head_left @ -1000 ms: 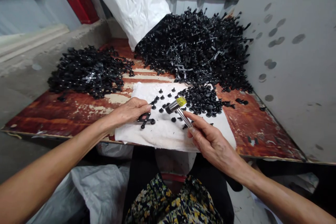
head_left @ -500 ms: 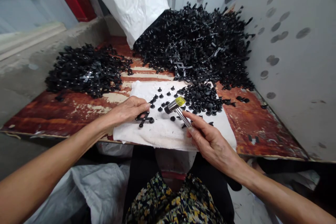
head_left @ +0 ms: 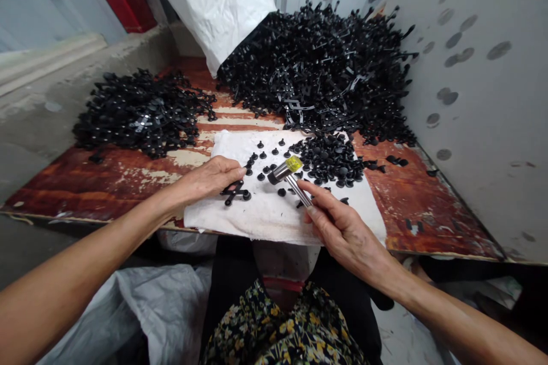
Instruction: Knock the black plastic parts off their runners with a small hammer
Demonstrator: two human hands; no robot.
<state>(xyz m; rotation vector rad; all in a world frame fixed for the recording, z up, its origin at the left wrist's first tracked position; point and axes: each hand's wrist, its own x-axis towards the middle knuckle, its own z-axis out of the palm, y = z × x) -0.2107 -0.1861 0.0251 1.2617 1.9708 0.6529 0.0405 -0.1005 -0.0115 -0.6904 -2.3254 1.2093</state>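
Note:
My left hand point(head_left: 218, 175) is closed on a black jointed bracket point(head_left: 234, 193) with crossing arms and round ends, held low over the white cloth point(head_left: 265, 219). Part of the bracket is hidden under my fingers. My right hand point(head_left: 338, 219) grips a small hammer point(head_left: 282, 172) by its metal handle. Its head has a dark face at the left and a yellow face at the right, raised over the cloth. Several small black round-headed pegs point(head_left: 281, 192) stand on the cloth between my hands, and more lie in a heap point(head_left: 331, 159) at its right side.
A large pile of black jointed brackets point(head_left: 317, 68) fills the back of the table, beside a white sack point(head_left: 218, 5). A smaller pile point(head_left: 137, 114) lies at the left. A grey spotted panel point(head_left: 475, 97) borders the right, a concrete ledge point(head_left: 38, 102) the left.
The bracket in my left hand has tilted slightly. Both hands and the hammer stay almost where they were; the view has shifted a little.

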